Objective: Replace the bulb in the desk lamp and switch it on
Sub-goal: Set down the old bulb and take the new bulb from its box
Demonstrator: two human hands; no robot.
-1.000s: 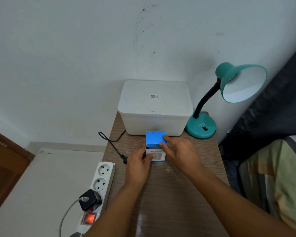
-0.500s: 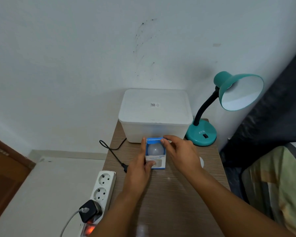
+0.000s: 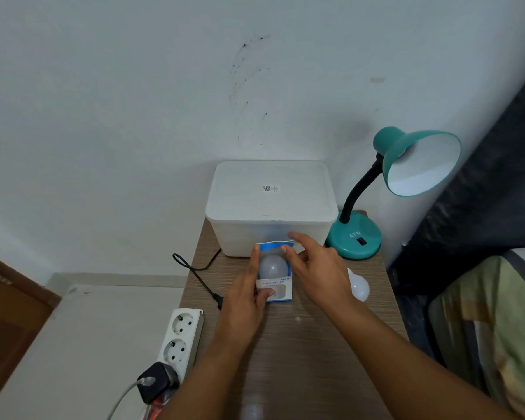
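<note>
Sockets inside the teal desk lamp cannot be made out, since its tilted shade shows only a pale, washed-out interior. The second bulb lying on the bench is half hidden behind the right wrist, so its base is out of sight, and the power strip runs off the lower edge under a black plug. Letters "ATN" read on the lamp base beside a black rocker switch; the small blue and white box carries "HUMIDIFIER" printed upside down to the camera, and the white lidded container behind it bears a tiny QR sticker too small to read. The box stands on the bench just in front of that container, its top flap open, with a frosted bulb showing inside. The left hand clasps the box, fingers along its left side and thumb on its front face. The right hand is spread, holding nothing fully, thumb tip touching the raised blue flap above the boxed bulb.
</note>
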